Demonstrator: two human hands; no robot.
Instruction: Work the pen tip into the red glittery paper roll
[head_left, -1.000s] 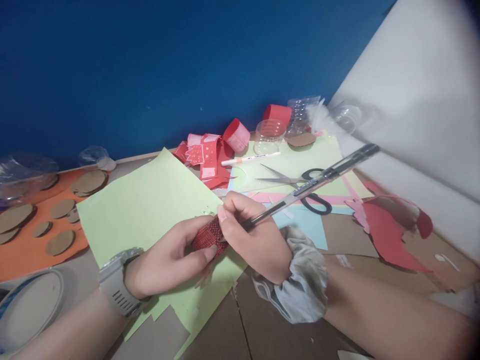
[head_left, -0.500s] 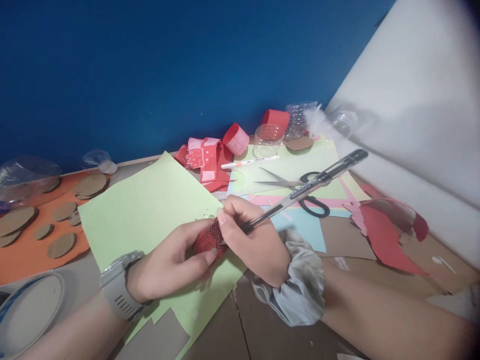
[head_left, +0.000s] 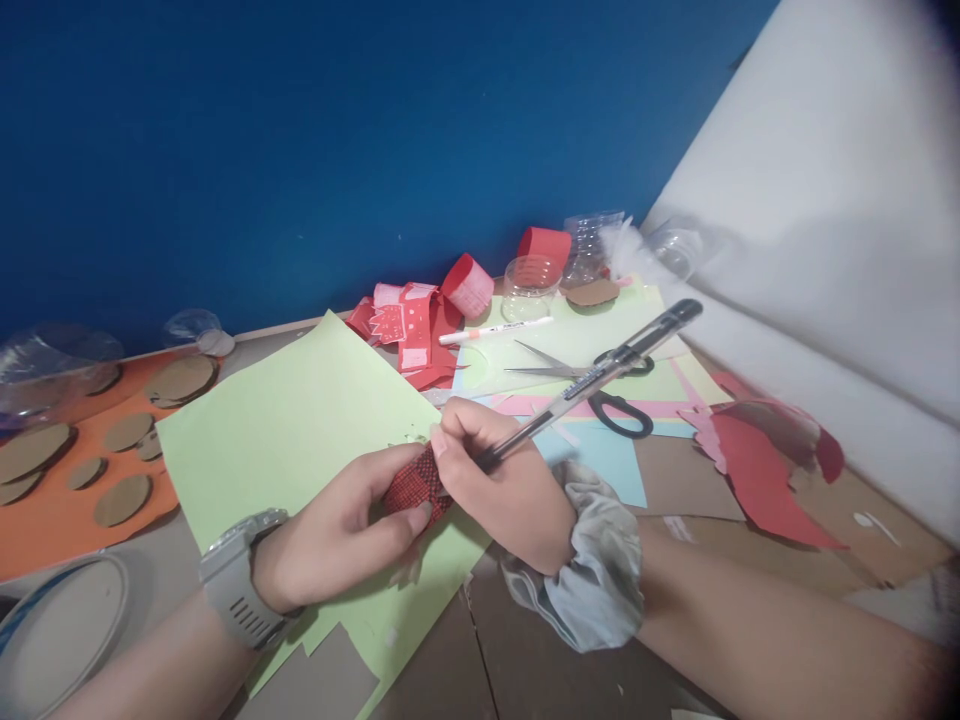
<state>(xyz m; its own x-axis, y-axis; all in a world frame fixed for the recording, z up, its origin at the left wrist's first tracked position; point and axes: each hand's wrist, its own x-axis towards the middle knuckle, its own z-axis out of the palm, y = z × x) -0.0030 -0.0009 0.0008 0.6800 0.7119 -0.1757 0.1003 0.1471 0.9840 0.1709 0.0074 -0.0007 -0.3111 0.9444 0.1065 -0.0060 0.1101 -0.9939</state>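
Observation:
A small red piece with a dark crosshatched pattern (head_left: 414, 484) is pinched between the thumb and fingers of my left hand (head_left: 341, 525). My right hand (head_left: 510, 490) grips a clear-barrelled black pen (head_left: 592, 382), whose back end slants up to the right. The pen's tip is hidden behind the right fingers, at the red piece's right side. Both hands are over a large light green sheet (head_left: 255, 420), close together. Small dark marks show on the sheet just above the red piece.
Scissors (head_left: 621, 412) and a white marker (head_left: 495, 330) lie on coloured papers behind my right hand. Red paper pieces (head_left: 420, 330) and clear plastic cups (head_left: 531, 288) stand near the blue wall. Cardboard discs (head_left: 124, 500) rest on orange paper (head_left: 45, 530) at left.
The pen's back end has swung slightly left and its slant has changed a little. The view has shifted slightly; both hands keep their holds.

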